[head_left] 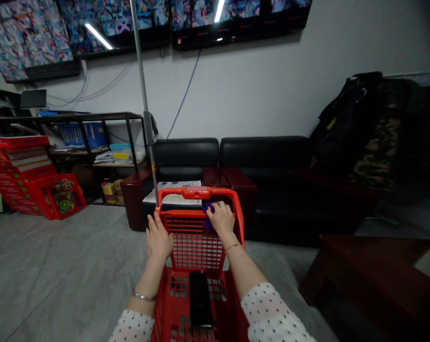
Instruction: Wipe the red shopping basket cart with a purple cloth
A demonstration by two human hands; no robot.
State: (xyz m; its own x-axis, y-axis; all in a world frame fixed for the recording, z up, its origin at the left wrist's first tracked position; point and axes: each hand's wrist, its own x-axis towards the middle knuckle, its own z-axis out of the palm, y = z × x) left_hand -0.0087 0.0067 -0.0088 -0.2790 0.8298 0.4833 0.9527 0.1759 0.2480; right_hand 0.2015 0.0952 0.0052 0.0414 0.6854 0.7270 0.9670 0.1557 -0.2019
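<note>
In front of me stands a red plastic shopping cart (236, 213) with a grid back panel and a looped handle on top. My right hand (222, 219) is closed around a purple cloth (208, 223), pressed to the top rail of the back panel, right of its middle. Resting against the cart's left upper edge is my left hand (159, 240), its fingers stretched out and holding nothing. A black flat rectangular object (200, 301) lies in the basket's bottom. From the cart's left corner a grey metal pole (140, 71) rises upward.
Black sofas (264, 152) with wooden armrests stand behind the cart, newspapers (179, 190) on one seat. A dark wooden table (371, 261) is at right. Stacked red boxes (18, 175) and a shelf (108, 114) are at left. Screens (236, 23) hang above; jackets (375, 133) hang at right.
</note>
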